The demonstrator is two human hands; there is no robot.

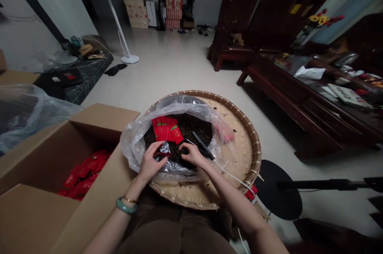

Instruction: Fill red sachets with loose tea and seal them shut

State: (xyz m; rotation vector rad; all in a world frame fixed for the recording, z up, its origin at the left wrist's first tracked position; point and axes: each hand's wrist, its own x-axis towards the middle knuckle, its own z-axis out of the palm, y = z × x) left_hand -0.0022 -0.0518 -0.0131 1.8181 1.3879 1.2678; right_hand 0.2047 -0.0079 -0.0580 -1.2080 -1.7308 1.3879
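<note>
As viewed from the head-worn camera, both hands work above a round woven bamboo tray (253,142) resting on the person's lap, and a clear plastic bag (131,146) lines its near half, with its mouth folded open around a mound of dark loose tea leaves (191,126). The left hand (151,162), wearing a green jade bangle (126,205) and a thin gold bracelet (130,199), is clenched in a pinch around a small crinkled silver foil packet (164,148), held just above the leaves. The right hand (193,155) has its fingers (182,149) drawn together at the surface of the leaves; what they grasp, if anything, cannot be determined. Beside this hand, a slender black handheld tool (203,146) lies angled across the bag, with a white cable (236,179) running from it over the tray rim. A fanned stack of red rectangular sachets (166,129) with gold markings sits on the leaves, directly above the foil packet. To the left of the tray stands an open brown corrugated cardboard box (101,120), containing loose red sachets (82,176). Farther off stand a white pedestal fan (119,18), a dark wooden low table (287,90) bearing assorted items, and stacked cartons (173,6) against the far wall.
</note>
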